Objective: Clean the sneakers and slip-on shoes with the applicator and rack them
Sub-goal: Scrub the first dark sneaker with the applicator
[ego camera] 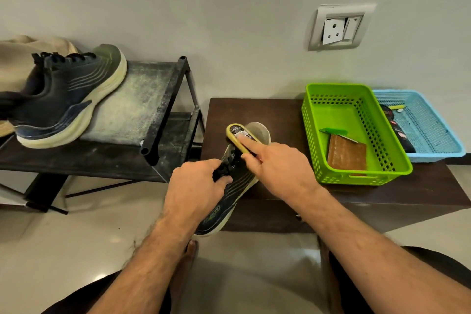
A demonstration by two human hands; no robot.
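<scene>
A low dark brown wooden table (280,115) is standing against a pale grey wall (229,7) that is carrying a grey socket plate (337,28), over a glossy cream tiled floor (63,250). On the table a lime green perforated plastic basket (313,109) is sitting just beside a light blue plastic mesh tray (438,135); a brown rectangular pad (348,153) is lying inside the green one. To the left, a dusty black metal shoe rack (163,99) is holding one dark navy lace-up sneaker with a thick cream sole (63,99) on its top shelf.

The matching second navy sneaker (235,183) is resting toe-first on the table's front left corner, heel tilted off the edge. The left hand (196,186) is gripping it at the laces, fingers curled. The right hand (283,166) is holding a yellow-edged oval applicator (238,134) against the toe, index finger lying straight along its back.
</scene>
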